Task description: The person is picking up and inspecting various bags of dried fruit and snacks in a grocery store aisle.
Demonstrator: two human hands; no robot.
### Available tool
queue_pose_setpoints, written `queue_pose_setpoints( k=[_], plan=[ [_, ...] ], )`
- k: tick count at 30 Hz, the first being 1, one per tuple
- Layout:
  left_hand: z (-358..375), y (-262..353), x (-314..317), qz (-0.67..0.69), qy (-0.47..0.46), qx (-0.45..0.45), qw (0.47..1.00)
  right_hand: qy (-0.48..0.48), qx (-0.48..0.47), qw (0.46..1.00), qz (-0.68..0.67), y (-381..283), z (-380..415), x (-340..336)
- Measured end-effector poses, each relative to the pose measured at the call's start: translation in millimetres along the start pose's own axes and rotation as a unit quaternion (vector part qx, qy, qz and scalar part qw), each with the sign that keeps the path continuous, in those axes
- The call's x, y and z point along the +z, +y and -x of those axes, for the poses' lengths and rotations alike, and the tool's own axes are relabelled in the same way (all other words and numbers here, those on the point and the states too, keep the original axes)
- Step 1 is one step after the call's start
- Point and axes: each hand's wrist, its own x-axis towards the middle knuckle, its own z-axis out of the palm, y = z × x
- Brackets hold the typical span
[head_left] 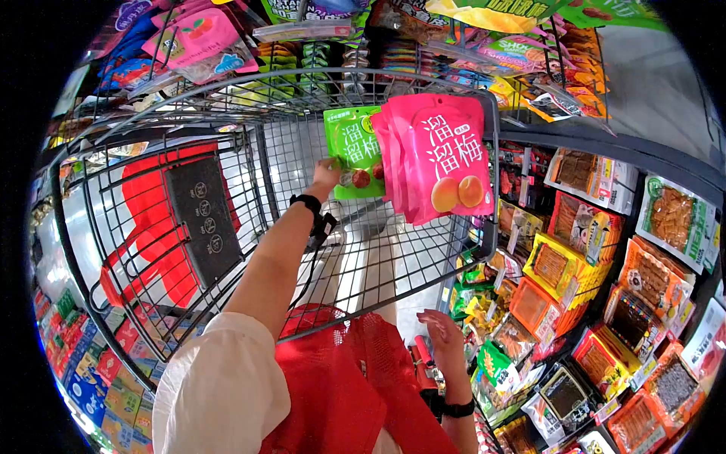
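- Head view, only one I've got: I'm looking down into a wire shopping cart (378, 265) among shop shelves.
- Left hand (327, 174): reached forward into the cart, grip clamped on the left edge of the green bag (354, 144).
- Green bag: inside the cart, toward the far side, roughly upright, printed front facing me, reddish fruit pictured low down.
- Pink bags (446, 159): several overlapping, right beside the green one, at the cart's far right corner. Front one shows white characters plus two orange-yellow fruits.
- Right hand (446, 340): just outside the cart's near right edge, grip loose, fingers apart and a bit curled.
- Dark band (306, 203) on my left wrist, dark cord hanging by it; another dark band on the right wrist.
- White sleeve (223, 386) on the left arm, red vest (325, 386) at bottom centre.
- Dark panel (203, 219) with round emblems on the cart's left side, bright red material around it.
- Right of the cart: rows of packaged snacks (560, 265), many orange, yellow or red.
- Beyond the far rim: hanging bags (200, 41), mixed colours.
- Lower left: colourful boxes (87, 386).
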Motion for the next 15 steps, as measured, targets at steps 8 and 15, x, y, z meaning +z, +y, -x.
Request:
queue_pose_setpoints(
  k=[8,15],
  plan=[
    [55.7,55.7,-49.6,0.017,-0.25,-0.058,0.966,-0.012,0.011,1.0,0.026,6.4,0.6,-2.8],
    [44.2,27.8,-35.1,0.163,-0.179,-0.191,0.951,-0.027,0.027,0.999,0.018,25.3,1.0,0.1]
  ],
)
